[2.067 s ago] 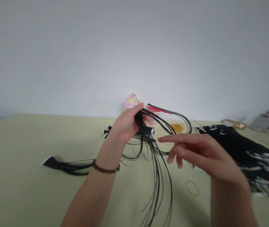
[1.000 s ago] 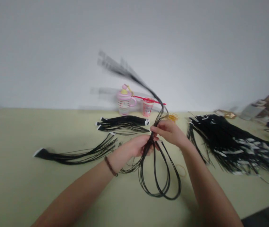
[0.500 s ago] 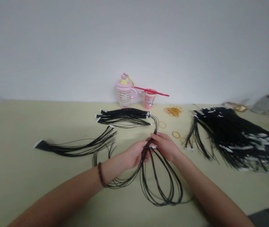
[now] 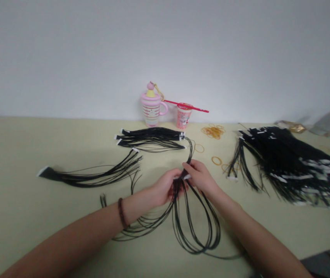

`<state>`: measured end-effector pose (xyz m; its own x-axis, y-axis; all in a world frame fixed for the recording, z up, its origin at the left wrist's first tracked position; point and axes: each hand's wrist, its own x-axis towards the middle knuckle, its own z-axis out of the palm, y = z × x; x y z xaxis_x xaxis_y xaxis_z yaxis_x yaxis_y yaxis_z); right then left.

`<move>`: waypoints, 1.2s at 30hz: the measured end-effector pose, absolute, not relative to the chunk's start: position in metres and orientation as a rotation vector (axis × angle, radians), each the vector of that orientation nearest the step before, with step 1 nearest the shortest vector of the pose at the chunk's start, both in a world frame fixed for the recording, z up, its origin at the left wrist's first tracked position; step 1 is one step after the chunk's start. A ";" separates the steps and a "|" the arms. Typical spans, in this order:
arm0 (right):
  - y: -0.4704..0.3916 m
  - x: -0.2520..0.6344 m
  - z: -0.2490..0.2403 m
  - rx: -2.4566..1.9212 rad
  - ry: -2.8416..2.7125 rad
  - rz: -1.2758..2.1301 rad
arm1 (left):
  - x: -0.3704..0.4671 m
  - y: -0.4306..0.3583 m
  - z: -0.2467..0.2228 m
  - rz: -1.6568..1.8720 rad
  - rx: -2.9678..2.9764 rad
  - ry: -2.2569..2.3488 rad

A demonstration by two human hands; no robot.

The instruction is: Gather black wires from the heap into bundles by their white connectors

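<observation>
Both my hands grip one black wire harness (image 4: 211,216) above the middle of the table. My left hand (image 4: 165,187) is closed around it from the left, where the wires bunch together. From the right, my right hand (image 4: 199,175) pinches the bundle beside a white connector (image 4: 187,177). Several wires hang below in wide loops, and others trail left under my left forearm. Thin wires also run up from my right hand to a row of harnesses (image 4: 153,135) lying behind. Another harness (image 4: 78,179) lies to the left. My fingertips are partly hidden by the wires.
A large pile of black harnesses (image 4: 292,162) covers the right side. Yellow rubber bands (image 4: 213,131) lie in a heap, with loose ones nearer. A pink lidded mug (image 4: 152,110) and a pink cup (image 4: 184,117), with a red stick (image 4: 194,109) across it, stand by the wall.
My hands have shifted slightly around the bundle, the right one closer over the white connector. The trailing wires on the left have swung outward and lower. The view has tilted a little.
</observation>
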<state>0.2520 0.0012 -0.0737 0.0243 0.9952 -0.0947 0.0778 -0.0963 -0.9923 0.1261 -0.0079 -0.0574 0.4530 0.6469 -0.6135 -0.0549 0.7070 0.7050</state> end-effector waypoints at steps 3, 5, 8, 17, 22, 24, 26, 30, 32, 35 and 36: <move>-0.001 0.253 -0.070 -1.320 -1.209 1.313 | 0.124 -0.007 -0.058 0.500 0.828 1.047; -0.004 0.253 -0.066 -1.302 -1.218 1.401 | 0.122 -0.006 -0.059 0.516 1.055 1.031; -0.006 0.254 -0.063 -1.295 -1.189 1.499 | 0.118 -0.004 -0.060 0.458 1.252 0.927; -0.007 0.245 -0.067 -1.325 -1.013 1.435 | 0.117 0.003 -0.069 0.479 1.037 0.861; -0.010 0.240 -0.074 -1.357 -0.947 1.494 | 0.120 -0.004 -0.066 0.463 1.052 0.845; -0.011 0.240 -0.075 -1.351 -0.958 1.557 | 0.121 -0.006 -0.061 0.451 1.039 0.839; -0.012 0.240 -0.074 -1.340 -0.968 1.600 | 0.122 -0.007 -0.055 0.436 1.030 0.825; -0.010 0.243 -0.068 -1.289 -0.981 1.601 | 0.120 -0.004 -0.049 0.459 1.034 0.822; -0.007 0.249 -0.062 -1.253 -0.984 1.568 | 0.116 0.000 -0.046 0.502 1.058 0.834; -0.002 0.263 -0.052 -1.209 -0.986 1.476 | 0.108 0.005 -0.033 0.596 1.128 0.854; -0.001 0.267 -0.048 -1.193 -0.999 1.439 | 0.105 0.007 -0.025 0.634 1.156 0.858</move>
